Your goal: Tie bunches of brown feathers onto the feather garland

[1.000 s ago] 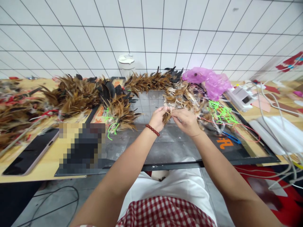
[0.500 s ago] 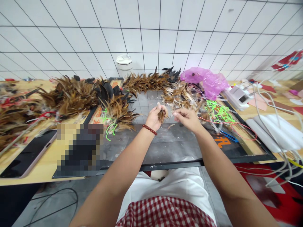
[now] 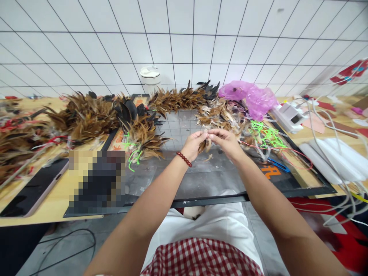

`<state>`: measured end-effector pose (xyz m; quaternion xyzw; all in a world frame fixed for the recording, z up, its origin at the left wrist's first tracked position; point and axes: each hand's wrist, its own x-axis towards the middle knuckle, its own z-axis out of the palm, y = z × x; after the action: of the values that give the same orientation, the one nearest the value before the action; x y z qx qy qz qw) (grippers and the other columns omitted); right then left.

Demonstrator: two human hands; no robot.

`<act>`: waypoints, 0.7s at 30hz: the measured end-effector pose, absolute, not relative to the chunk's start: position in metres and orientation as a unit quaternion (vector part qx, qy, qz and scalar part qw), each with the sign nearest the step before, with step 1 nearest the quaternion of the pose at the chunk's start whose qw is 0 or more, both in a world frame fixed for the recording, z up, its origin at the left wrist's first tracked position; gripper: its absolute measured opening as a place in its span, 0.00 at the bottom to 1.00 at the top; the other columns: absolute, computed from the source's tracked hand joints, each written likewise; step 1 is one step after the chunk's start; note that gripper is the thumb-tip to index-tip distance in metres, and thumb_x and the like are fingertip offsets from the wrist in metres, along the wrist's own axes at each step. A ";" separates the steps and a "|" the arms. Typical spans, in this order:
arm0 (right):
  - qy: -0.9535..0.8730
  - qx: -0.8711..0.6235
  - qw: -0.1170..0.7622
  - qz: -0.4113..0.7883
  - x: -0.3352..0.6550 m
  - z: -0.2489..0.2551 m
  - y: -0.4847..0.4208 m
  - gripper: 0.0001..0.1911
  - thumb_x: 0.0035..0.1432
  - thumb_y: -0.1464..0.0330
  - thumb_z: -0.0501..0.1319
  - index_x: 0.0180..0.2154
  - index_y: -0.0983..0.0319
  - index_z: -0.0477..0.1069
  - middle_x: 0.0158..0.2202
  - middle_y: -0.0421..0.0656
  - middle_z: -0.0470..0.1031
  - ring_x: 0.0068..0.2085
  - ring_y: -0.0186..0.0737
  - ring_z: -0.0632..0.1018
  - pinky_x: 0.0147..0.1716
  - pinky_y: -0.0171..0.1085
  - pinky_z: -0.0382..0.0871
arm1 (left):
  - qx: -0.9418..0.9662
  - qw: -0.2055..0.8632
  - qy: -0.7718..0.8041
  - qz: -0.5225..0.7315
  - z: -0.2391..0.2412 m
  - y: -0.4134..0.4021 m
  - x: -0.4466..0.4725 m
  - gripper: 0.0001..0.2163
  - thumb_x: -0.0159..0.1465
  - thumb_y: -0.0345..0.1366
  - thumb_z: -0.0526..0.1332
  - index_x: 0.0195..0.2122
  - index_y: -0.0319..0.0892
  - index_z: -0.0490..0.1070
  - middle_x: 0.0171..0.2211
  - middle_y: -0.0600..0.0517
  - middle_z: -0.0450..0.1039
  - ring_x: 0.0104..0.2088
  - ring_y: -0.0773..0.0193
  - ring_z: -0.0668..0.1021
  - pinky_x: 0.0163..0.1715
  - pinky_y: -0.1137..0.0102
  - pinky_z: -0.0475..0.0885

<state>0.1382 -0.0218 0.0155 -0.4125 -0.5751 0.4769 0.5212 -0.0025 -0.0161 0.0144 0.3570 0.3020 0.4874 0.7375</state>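
My left hand (image 3: 195,144), with a beaded bracelet at the wrist, pinches a small bunch of brown feathers (image 3: 203,145) over the dark board (image 3: 184,176). Thumb and fingers of my right hand (image 3: 225,141) are closed at the top of that bunch, touching the left fingertips. What exactly the right fingers hold is hidden between the hands. A red string (image 3: 255,144) runs off rightward beside the right hand. Just behind lies a heap of loose brown and pale feathers (image 3: 221,117). Bound feather bundles (image 3: 145,134) with green ties lie to the left.
A pink plastic bag (image 3: 250,97), green strings (image 3: 267,134), a blue snipper (image 3: 278,165) and a white power strip (image 3: 290,115) lie to the right. At left are a phone (image 3: 36,188) and more feather bundles (image 3: 86,115). A white lidded container (image 3: 151,78) stands by the wall.
My right hand has moved left and my left hand slightly right, so their fingertips now meet. The feather bunch has shifted right with the left hand.
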 end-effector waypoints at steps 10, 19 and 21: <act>-0.582 -0.429 0.505 0.471 0.141 0.013 -0.018 0.13 0.48 0.59 0.65 0.26 0.62 0.70 0.22 0.37 0.69 0.23 0.29 0.64 0.24 0.32 0.58 | 0.387 0.687 0.319 0.526 0.011 -0.015 0.002 0.08 0.54 0.35 0.65 0.24 0.36 0.68 0.20 0.53 0.71 0.22 0.71 0.73 0.27 0.75 0.68; -0.708 -0.455 0.483 0.243 0.151 0.019 -0.019 0.08 0.57 0.65 0.56 0.29 0.62 0.67 0.25 0.38 0.65 0.29 0.33 0.66 0.31 0.34 0.60 | 0.357 0.659 0.380 0.542 0.016 -0.014 0.002 0.10 0.53 0.38 0.66 0.26 0.36 0.68 0.19 0.52 0.71 0.21 0.70 0.73 0.26 0.74 0.69; -0.736 -0.451 0.472 0.180 0.151 0.021 -0.021 0.07 0.58 0.67 0.55 0.29 0.62 0.67 0.27 0.40 0.66 0.31 0.35 0.67 0.34 0.35 0.61 | 0.385 0.650 0.385 0.530 0.015 -0.014 0.000 0.11 0.52 0.39 0.66 0.24 0.36 0.69 0.20 0.51 0.71 0.20 0.71 0.73 0.24 0.74 0.68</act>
<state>0.1511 -0.0209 0.0206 -0.4506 -0.7361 0.1799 0.4719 0.0003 -0.0142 0.0148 0.3850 0.3845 0.5304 0.6501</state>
